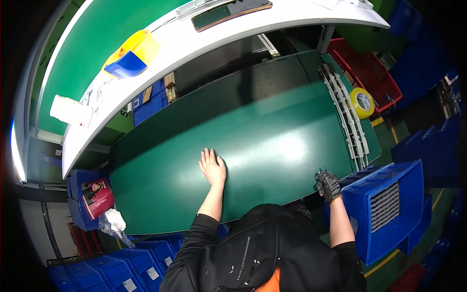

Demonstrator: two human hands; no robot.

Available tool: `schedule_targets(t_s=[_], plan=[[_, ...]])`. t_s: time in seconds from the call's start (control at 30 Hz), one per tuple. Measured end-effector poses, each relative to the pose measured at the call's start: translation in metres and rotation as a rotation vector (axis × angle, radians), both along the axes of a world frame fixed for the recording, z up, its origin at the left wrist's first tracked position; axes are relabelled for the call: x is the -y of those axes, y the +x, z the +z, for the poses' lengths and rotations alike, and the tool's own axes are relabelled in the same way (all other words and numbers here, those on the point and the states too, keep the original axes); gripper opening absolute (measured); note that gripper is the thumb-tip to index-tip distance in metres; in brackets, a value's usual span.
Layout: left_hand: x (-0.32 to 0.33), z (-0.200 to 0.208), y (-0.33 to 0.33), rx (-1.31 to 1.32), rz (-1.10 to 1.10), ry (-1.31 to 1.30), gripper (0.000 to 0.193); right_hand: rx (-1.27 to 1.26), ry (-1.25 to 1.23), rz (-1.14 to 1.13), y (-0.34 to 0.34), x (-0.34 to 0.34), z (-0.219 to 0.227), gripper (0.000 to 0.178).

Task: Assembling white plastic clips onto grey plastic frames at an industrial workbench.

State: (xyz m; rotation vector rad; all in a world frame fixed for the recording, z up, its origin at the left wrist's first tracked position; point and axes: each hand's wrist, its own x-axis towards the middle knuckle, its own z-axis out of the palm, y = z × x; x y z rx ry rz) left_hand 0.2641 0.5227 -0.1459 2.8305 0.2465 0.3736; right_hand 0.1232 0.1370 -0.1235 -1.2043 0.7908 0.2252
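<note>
From afar I'm seeing a black rectangular smartphone (231,14) lying on a long white shelf (292,12), with a yellow-and-blue plastic holder (140,45) and a white cylindrical container (69,111) sitting farther left.

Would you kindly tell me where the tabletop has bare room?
The tabletop is bare between the left hand and pale strips, and left of that hand. The right end is crowded: strips, yellow tape roll, and the right hand at its near edge.

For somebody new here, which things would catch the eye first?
A broad green table fills the middle, with the bare left hand laid palm down on it. The right hand, gloved in dark grey, is at the table's near edge. A yellow tape roll stands out beside pale strips at the table's right end.
</note>
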Motion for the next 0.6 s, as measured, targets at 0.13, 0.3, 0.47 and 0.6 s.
schedule_targets(t_s=[0.13,0.3,0.47,0.6], plan=[[0.006,0.003,-0.002,0.006,-0.010,-0.019,0.040,0.040,-0.032,-0.016,-0.007,0.001,0.004,0.016],[0.007,0.003,-0.010,0.001,-0.004,-0.014,0.039,-0.044,-0.003,-0.004,-0.011,0.000,0.007,0.014],[-0.003,-0.009,-0.009,0.037,0.002,-0.022,0.040,0.031,-0.015,0.060,-0.012,0.001,0.001,0.017],[-0.019,-0.012,-0.016,0.121,-0.166,-0.435,0.034,0.049,-0.005,0.072,-0.006,0.000,-0.008,0.020]])
